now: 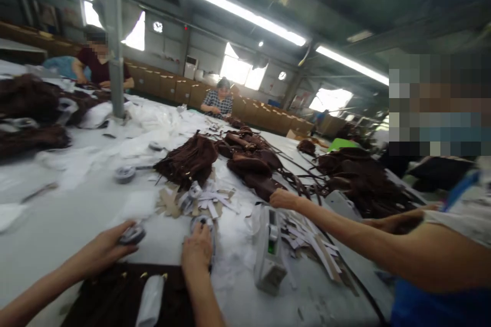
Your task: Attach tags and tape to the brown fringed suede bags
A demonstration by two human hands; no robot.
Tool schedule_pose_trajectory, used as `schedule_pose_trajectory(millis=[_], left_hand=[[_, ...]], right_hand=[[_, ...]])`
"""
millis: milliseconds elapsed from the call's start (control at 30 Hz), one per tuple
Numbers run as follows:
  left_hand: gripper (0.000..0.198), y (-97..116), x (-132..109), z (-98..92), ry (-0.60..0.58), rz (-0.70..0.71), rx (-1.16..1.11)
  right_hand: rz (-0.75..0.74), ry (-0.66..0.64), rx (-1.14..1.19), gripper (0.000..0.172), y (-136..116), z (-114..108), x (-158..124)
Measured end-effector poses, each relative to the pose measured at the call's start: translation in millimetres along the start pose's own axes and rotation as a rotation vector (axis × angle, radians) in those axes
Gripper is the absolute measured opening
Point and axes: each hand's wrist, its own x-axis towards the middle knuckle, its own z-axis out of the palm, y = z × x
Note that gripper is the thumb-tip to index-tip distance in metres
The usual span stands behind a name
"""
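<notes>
My left hand (109, 245) is closed round the edge of a round grey roll (132, 235), which looks like tape. My right hand (197, 253) has its fingers bent onto a grey object (199, 220) standing on the table; blur and the fingers hide its exact kind. Between my forearms lies a dark brown fabric piece (111, 296), likely a bag, with small brass-coloured fittings along its upper edge. A white wrapped bundle (150, 299) rests on it. Just beyond my right hand, paper strips (210, 200) lie scattered beside another grey roll (192, 194).
A white boxy machine (268, 255) stands right of my right hand. A co-worker's arm (345, 230) reaches across from the right to brown bags (249, 163). Another roll (125, 174) lies ahead on the white table (88, 204). A metal post (115, 61) rises at left.
</notes>
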Motion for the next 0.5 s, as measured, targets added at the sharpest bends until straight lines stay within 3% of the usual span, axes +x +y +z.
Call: schedule_pose_trajectory(millis=[200,367,500], left_hand=[[0.066,-12.3,-14.5,-12.5,-0.352,0.119,0.174],[0.090,-6.7,-15.5,-17.8,-0.479,0.182,0.249],[0.100,-0.6,-8.0,-14.6,-0.599,0.240,0.311]], right_hand=[[-0.205,-0.214,0.245,0.031,2.1,-28.2,5.5],[-0.450,-0.390,0.353,0.024,-18.5,-71.6,-31.4],[-0.423,-0.352,0.274,0.016,-30.3,-84.6,-61.5]])
